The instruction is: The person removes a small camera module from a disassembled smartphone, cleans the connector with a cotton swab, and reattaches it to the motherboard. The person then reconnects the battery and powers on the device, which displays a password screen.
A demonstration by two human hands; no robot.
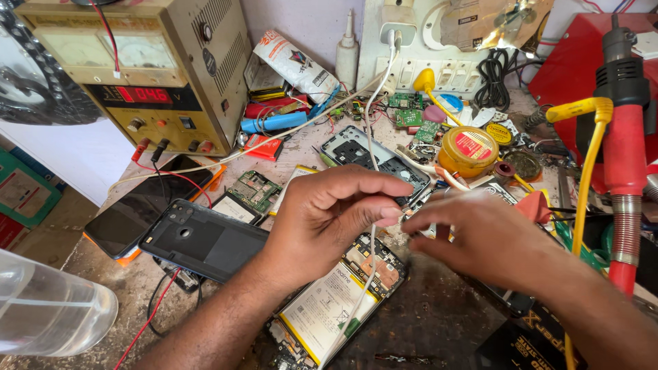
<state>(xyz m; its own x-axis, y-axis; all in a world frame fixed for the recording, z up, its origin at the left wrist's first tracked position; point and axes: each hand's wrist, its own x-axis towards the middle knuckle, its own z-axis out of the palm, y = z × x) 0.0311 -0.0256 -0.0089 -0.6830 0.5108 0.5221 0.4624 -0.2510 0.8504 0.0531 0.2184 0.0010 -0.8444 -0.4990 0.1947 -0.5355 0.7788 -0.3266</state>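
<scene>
nearest, at the bench's front edge, a clear plastic bottle [48, 312] lies at the left, and beside it the only open room is a bare patch of scuffed bench [439, 322]. just behind, an opened phone [336, 305] lies back-off, its white, yellow-edged battery showing. above it the left hand [322, 219] pinches a thin white cable [373, 103] between thumb and fingers; the right hand [480, 236] hovers close, fingers narrowed toward the same spot, though i cannot tell if it grips anything. to the left lie one dark back cover [205, 240] and one black phone [147, 202]. farther back sit a round yellow tin [467, 149] with a red label, a red hot-air tool [624, 137], and a beige power supply [144, 68].
</scene>
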